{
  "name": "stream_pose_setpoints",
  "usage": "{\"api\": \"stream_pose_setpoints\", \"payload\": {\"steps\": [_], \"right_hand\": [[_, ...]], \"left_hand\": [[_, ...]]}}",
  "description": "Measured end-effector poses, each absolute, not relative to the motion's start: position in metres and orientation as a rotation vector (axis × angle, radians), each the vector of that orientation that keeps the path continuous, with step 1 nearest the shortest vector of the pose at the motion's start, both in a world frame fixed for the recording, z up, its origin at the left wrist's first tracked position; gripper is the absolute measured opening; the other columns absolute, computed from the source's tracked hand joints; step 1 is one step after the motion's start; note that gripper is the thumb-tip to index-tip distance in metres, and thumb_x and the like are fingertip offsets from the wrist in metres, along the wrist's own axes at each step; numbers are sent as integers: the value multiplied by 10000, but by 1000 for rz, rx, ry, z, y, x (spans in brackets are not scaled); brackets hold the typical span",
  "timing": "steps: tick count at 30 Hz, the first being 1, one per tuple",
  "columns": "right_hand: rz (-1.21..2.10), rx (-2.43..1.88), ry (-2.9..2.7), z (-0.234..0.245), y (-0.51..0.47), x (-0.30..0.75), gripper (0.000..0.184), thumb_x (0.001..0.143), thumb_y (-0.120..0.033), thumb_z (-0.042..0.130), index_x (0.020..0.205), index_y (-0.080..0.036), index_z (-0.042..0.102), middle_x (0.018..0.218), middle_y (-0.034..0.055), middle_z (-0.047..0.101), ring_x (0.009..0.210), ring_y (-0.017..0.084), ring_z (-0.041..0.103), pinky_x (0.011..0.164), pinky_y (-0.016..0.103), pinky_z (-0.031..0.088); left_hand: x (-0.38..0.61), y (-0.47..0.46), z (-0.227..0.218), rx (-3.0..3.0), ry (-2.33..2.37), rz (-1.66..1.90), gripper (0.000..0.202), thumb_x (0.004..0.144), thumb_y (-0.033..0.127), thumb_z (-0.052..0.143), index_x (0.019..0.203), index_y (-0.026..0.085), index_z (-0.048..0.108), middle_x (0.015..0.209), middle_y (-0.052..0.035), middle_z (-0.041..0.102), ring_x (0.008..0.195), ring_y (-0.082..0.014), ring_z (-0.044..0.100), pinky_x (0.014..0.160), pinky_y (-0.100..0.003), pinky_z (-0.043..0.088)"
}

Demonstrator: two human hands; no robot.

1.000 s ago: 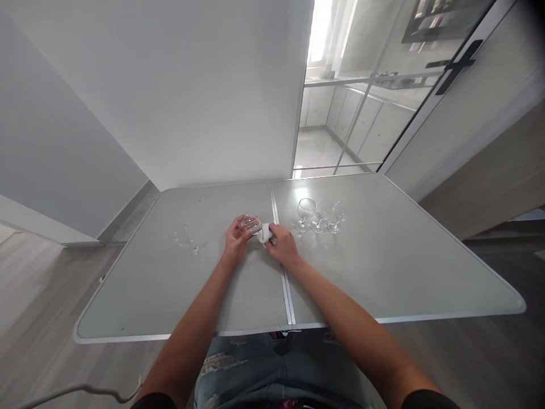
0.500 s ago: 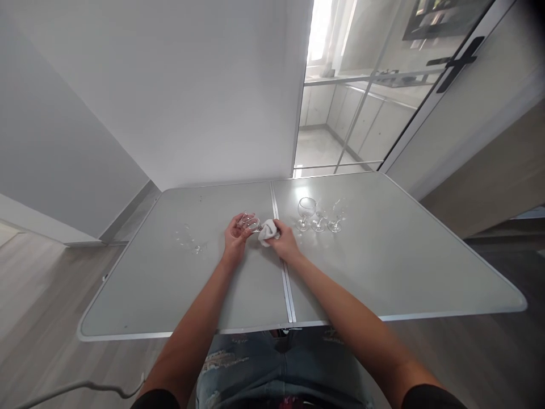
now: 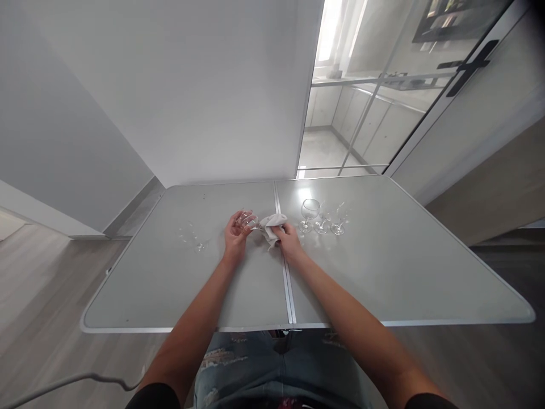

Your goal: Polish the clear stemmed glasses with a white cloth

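My left hand (image 3: pixel 235 234) is closed around the bowl of a clear stemmed glass (image 3: pixel 247 220), held on its side just above the grey table (image 3: pixel 170 284). A small white cloth (image 3: pixel 272 223) is gripped in my right hand (image 3: pixel 288 240), and it touches the end of the glass that points right. Both hands sit near the table's middle seam.
Three clear stemmed glasses (image 3: pixel 322 217) stand upright in a row right of my hands. Another clear glass (image 3: pixel 192 237) is faintly visible on the table to the left. A white wall and a glass door lie beyond the table's far edge.
The cloth has loosened and spread out from a tight wad in my right hand. Both hands stay at the same spot; the camera view has shifted slightly.
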State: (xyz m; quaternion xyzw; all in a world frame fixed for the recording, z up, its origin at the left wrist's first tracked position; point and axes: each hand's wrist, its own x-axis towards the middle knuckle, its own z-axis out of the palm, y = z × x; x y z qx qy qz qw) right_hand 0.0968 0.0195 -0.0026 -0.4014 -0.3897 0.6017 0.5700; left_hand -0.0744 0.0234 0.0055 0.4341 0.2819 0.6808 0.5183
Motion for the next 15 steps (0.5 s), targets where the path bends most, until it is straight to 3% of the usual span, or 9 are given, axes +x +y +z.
{"api": "stream_pose_setpoints", "payload": {"steps": [7, 11, 15], "right_hand": [[1585, -978, -760, -13, 23, 93, 475, 692, -575, 826, 956, -198, 709, 896, 59, 717, 787, 196, 643, 702, 328, 522], [1490, -1033, -787, -22, 25, 96, 453, 683, -565, 831, 929, -201, 723, 823, 55, 711, 718, 195, 626, 649, 325, 514], [1335, -1021, -911, -20, 26, 100, 373, 753, -506, 767, 982, -214, 726, 853, 30, 710, 767, 187, 615, 709, 308, 504]], "left_hand": [[-70, 18, 9, 1143, 726, 1660, 619, 706, 382, 912, 1244, 264, 628, 1351, -136, 633, 1196, -282, 657, 982, -437, 573], [-66, 14, 12, 1247, 665, 1526, 688, 680, 366, 928, 1268, 252, 590, 1375, -154, 616, 1225, -299, 643, 987, -445, 565], [-63, 14, 9, 1358, 718, 1377, 736, 682, 321, 925, 1324, 244, 574, 1328, -151, 651, 1209, -298, 652, 964, -418, 554]]}}
